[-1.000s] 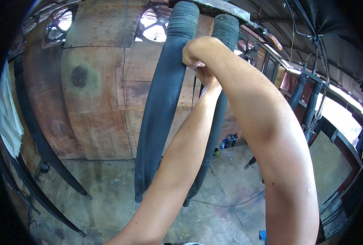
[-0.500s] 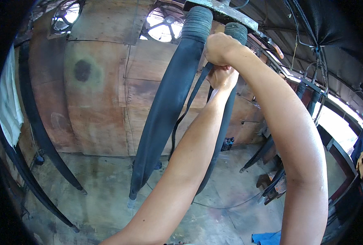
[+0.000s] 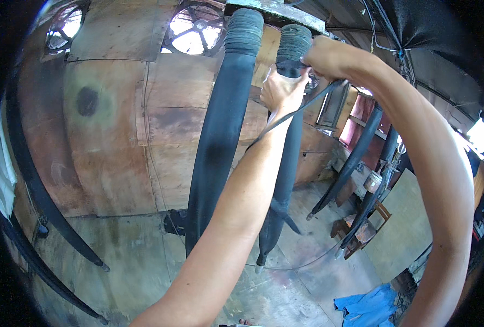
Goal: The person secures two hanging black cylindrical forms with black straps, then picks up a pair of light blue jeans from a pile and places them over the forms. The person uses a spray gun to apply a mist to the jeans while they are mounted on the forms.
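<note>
Two long dark rubber tubes hang side by side from a metal bar (image 3: 285, 15), their tops bound with many turns of band. My left hand (image 3: 283, 91) is closed around the right tube (image 3: 288, 147), just under its binding (image 3: 293, 42). Beside that binding, on its right, my right hand (image 3: 322, 57) is closed on a thin black rubber strip (image 3: 314, 100). The strip's loose length slants down across my left forearm. The fingertips of my right hand are partly hidden behind the hand. To the left hangs the other tube (image 3: 223, 125), touched by neither hand.
More dark tubes hang at the left (image 3: 40, 180) and right (image 3: 352, 158). Plywood panels (image 3: 111, 163) and a round fan (image 3: 197, 30) form the back wall. A wooden chair (image 3: 356, 231) and a blue cloth (image 3: 368, 306) are on the floor at right.
My right hand has moved from the left side of the right tube's binding to its right side, carrying the strip. The strip now crosses my left forearm. The view has shifted rightward.
</note>
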A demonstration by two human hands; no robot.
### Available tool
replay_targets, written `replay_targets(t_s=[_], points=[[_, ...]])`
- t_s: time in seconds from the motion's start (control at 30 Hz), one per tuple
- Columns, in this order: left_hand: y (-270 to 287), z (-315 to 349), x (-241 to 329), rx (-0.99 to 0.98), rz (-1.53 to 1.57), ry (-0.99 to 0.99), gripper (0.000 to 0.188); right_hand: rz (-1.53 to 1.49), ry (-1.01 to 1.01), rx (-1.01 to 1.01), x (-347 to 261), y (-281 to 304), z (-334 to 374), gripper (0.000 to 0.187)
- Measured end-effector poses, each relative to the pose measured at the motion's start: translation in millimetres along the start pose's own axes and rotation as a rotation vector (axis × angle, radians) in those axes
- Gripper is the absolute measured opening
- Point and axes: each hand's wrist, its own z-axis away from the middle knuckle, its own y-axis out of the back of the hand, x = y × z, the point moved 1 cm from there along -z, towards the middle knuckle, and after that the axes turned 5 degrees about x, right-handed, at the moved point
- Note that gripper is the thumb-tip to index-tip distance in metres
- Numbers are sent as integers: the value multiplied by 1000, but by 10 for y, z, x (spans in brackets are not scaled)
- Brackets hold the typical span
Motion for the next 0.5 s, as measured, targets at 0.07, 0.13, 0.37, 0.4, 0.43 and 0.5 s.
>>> replay_targets(t_s=[0.07, 0.13, 0.37, 0.4, 0.43, 0.5], points=[[38, -10, 13, -44, 55, -8, 72, 341, 215, 52, 59, 73, 170, 29], [68, -25, 22, -76, 53, -4, 68, 227, 134, 153, 170, 232, 388, 30], [107, -125, -49, -223, 195, -3, 50, 116, -19, 264, 558, 592, 1107, 43], [117, -132, -47, -225, 357, -69, 49, 113, -53, 243, 617, 589, 1178, 41], [132, -139, -49, -248, 356, -67, 47, 88, -46, 231, 669, 589, 1242, 40], [180, -152, -26, -286, 356, -67, 46, -4, -66, 217, 775, 566, 1339, 38]])
